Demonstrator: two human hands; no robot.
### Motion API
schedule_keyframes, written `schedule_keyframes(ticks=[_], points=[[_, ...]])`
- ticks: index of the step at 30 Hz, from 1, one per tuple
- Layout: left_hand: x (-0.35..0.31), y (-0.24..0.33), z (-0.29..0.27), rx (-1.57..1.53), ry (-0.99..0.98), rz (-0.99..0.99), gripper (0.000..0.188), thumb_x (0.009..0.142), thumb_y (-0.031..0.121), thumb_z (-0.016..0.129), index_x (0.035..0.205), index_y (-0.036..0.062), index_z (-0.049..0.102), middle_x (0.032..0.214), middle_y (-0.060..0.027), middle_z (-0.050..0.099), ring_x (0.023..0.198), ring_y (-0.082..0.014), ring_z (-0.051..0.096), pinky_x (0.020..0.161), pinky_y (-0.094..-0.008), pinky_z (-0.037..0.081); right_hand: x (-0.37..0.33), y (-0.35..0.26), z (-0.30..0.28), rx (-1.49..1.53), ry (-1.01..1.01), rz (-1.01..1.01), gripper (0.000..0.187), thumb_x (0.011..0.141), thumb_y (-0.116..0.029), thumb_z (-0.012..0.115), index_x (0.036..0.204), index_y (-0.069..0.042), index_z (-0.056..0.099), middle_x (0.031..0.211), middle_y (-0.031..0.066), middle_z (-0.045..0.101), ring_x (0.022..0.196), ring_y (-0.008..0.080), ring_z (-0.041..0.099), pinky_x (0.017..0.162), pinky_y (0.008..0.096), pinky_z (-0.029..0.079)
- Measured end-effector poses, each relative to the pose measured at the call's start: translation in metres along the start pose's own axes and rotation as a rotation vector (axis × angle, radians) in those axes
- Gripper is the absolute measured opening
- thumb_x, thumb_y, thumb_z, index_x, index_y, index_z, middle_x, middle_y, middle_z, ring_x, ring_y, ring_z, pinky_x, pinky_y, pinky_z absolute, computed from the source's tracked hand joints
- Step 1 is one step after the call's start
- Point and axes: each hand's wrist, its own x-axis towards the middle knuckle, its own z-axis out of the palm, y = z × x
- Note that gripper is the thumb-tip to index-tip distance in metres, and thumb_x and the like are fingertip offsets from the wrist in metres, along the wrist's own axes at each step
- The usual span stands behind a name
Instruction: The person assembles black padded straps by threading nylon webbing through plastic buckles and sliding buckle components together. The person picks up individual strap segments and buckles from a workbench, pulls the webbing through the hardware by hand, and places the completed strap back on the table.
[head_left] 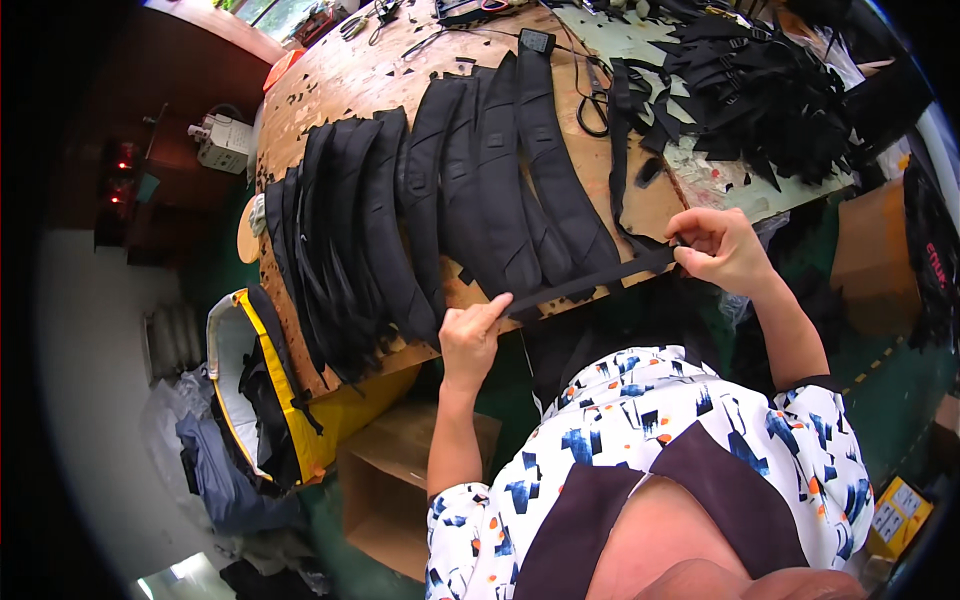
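The right hand (725, 250), right of the frame's centre, pinches one end of a black strap (590, 286) between thumb and bent fingers; the left hand (470, 340), at centre, is curled closed around the other. The strap stretches nearly straight between them. Just above lie dark padded strips (395, 250) on the table (340, 85), with scissors (593, 118) in the upper middle and black straps (750, 95) heaped upper right.
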Motion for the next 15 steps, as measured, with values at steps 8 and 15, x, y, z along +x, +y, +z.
schedule_keyframes(ticks=[8,15], points=[[0.003,0.062,0.004,-0.594,-0.224,-0.102,0.08,0.065,0.027,0.078,0.13,-0.0012,0.043,0.131,-0.0208,0.045,0.121,-0.0345,0.045,0.101,-0.0391,0.034,-0.011,0.012,0.058,-0.105,-0.152,0.004,0.023,0.073,-0.01,0.074,0.083,0.0,0.056,0.057,-0.0045,0.048,0.051,0.0004,0.043,0.044,0.0183,0.034],[-0.003,0.086,0.054,-0.446,0.042,-0.042,0.048,0.071,0.007,0.073,0.115,-0.0016,0.054,0.106,-0.0173,0.061,0.093,-0.0296,0.061,0.081,-0.0343,0.049,-0.022,0.045,0.096,0.045,-0.083,0.011,0.019,0.079,-0.009,0.069,0.088,0.001,0.055,0.062,0.0019,0.057,0.052,0.0028,0.05,0.044,0.0193,0.038]])
